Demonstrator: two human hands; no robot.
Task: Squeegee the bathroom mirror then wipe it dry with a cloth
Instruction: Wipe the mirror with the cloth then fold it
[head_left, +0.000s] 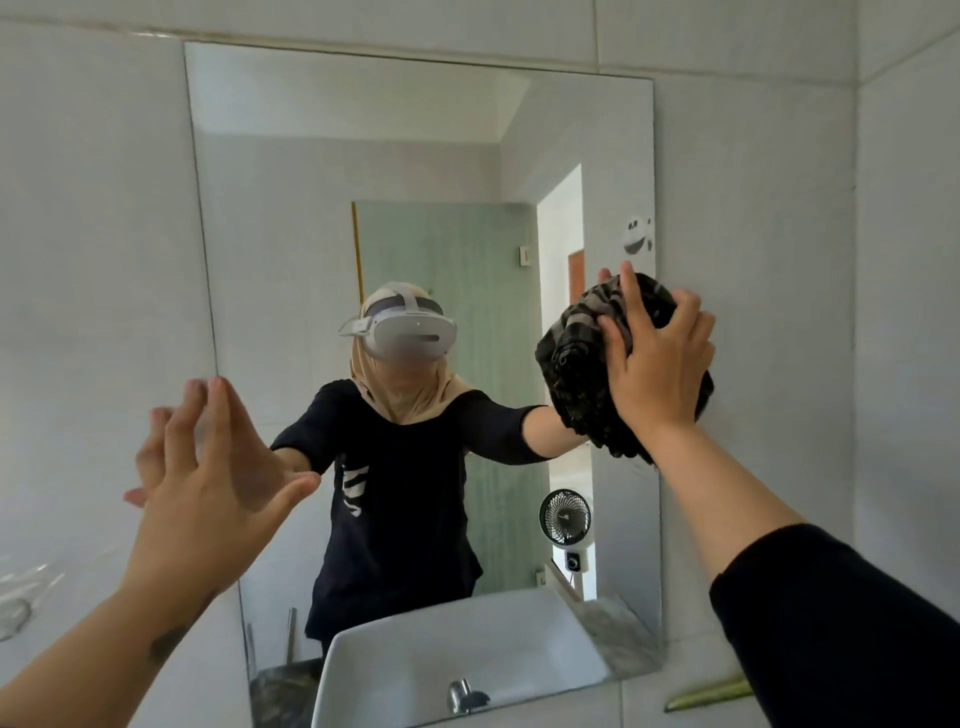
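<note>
Here the right hand (657, 364) presses a bunched dark cloth (582, 374) under spread fingers against the mirror (415, 156); the cloth bulges beyond the fingertips. The left hand (208, 483) is splayed, empty, fingertips at the mirror's left edge.

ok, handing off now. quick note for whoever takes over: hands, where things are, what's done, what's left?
Right hand: presses a bunched dark cloth against the mirror at its right edge, about mid-height.
Left hand: open and empty, fingers spread at the mirror's left edge.
Squeegee: not in view.
Done: seemingly the squeegee pass, since the cloth is already on the glass; no streaks or drops show.
Left: wipe the rest of the mirror dry. How much is already wiped cannot be told.
</note>
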